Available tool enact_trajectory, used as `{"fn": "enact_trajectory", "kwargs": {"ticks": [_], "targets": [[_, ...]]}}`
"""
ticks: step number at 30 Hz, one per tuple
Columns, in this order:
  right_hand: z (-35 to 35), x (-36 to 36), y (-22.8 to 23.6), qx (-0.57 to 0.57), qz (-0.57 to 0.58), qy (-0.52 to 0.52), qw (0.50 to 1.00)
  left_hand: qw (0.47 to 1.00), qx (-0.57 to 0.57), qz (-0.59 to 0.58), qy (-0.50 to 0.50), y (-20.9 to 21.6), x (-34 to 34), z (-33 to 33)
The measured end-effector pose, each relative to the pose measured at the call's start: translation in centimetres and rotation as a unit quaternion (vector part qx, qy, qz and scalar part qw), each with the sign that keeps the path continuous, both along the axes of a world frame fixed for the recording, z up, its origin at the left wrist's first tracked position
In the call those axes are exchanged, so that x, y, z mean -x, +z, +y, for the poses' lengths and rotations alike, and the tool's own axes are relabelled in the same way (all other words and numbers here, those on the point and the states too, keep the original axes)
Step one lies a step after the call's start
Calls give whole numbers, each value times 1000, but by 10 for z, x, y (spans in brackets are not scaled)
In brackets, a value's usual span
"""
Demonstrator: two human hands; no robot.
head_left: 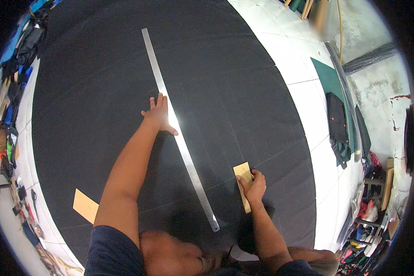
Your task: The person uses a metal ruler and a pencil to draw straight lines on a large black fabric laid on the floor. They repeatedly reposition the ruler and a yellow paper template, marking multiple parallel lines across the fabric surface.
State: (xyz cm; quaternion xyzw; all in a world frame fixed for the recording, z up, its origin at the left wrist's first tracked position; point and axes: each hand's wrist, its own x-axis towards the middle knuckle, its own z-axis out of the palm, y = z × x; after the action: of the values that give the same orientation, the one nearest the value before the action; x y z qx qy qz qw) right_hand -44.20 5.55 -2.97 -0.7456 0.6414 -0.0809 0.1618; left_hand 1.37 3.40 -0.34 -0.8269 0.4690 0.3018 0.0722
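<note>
A large sheet of black fabric (96,92) spreads in front of me, with faint pale lines across it. A long metal ruler (188,161) lies aslant on the cloth, its far end toward the left. My left hand (157,116) rests at the ruler's left edge, fingers spread, fingertips and thumb touching the metal. To the right of the ruler, a narrow yellow card (242,170) lies at or just above the fabric. My right hand (255,189) grips this card by its right side, with the thumb on top. Part of the card is hidden under the hand.
Another yellow card (84,205) lies on the cloth beside my left forearm, partly covered by it. White tiled floor (303,106) borders the fabric. At right are a green sheet (323,73), a black bag (337,117) and piled clutter; scissors (34,197) and assorted items line the left.
</note>
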Motion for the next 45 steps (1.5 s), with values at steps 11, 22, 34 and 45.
{"fn": "enact_trajectory", "kwargs": {"ticks": [11, 22, 34, 45], "targets": [[-54, -60, 32, -105, -208, 36, 972, 1000, 16, 20, 13, 3, -4, 6], [-150, -300, -12, -136, -207, 96, 964, 999, 35, 16, 21, -3, 2, 4], [-152, -353, -12, -103, -134, 132, 977, 999, 31, 11, 30, 7, 3, 5], [-152, -351, -16, -92, -158, 126, 975, 999, 33, 12, 31, 12, 5, 3]]}}
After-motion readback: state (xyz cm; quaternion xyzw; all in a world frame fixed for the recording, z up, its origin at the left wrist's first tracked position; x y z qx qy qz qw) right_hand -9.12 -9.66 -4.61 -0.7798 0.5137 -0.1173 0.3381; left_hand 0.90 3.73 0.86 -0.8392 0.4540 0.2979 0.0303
